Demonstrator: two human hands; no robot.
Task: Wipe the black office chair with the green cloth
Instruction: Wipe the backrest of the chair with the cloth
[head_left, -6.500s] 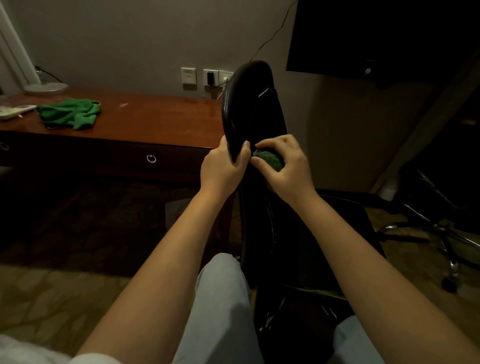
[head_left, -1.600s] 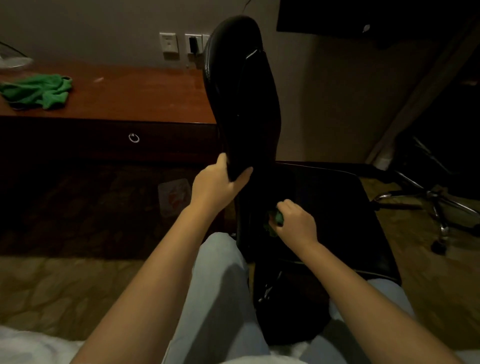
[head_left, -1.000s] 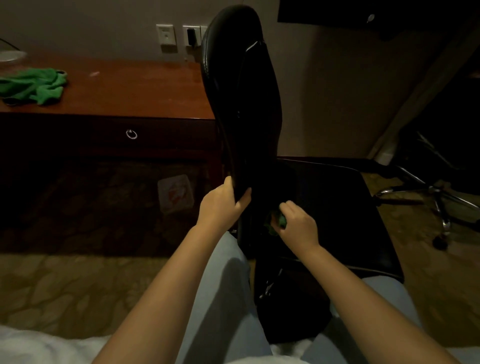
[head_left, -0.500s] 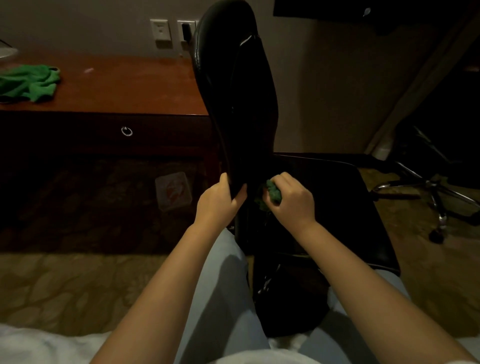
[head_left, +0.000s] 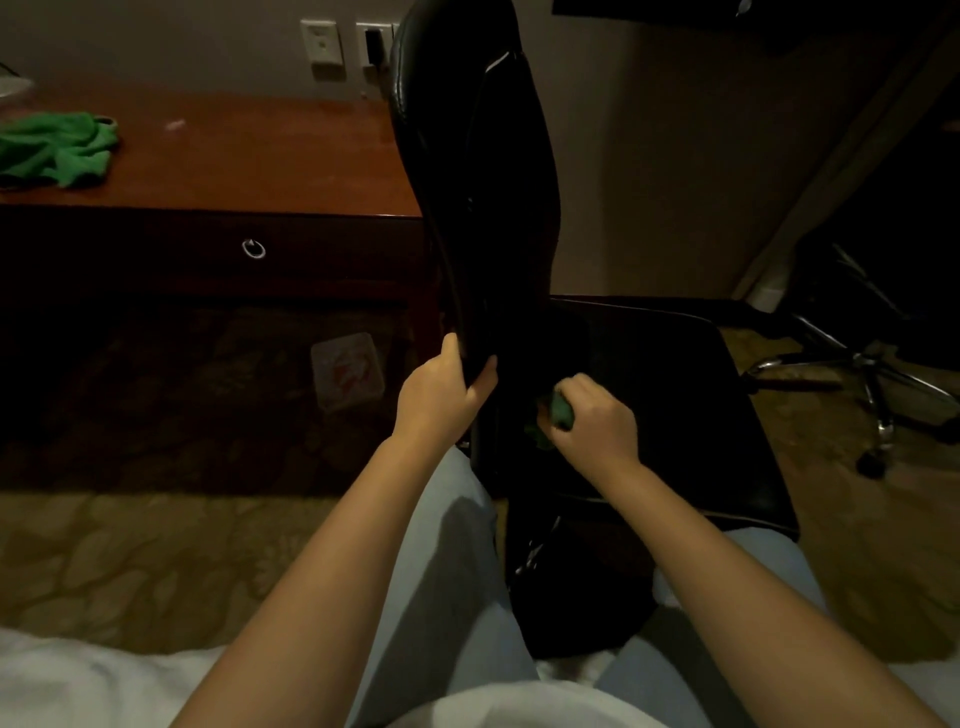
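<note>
The right hand (head_left: 597, 423), fingers clamped on the green cloth (head_left: 562, 410), has dropped to the backrest base of the black office chair (head_left: 483, 208) (seat probably next); the left hand (head_left: 441, 395) grips its edge.

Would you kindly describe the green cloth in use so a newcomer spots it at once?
Find the black office chair mid-frame and follow its backrest down to the seat. There the right hand grips a bunched green cloth; the other green cloth lies loose on the wooden desk.
</note>
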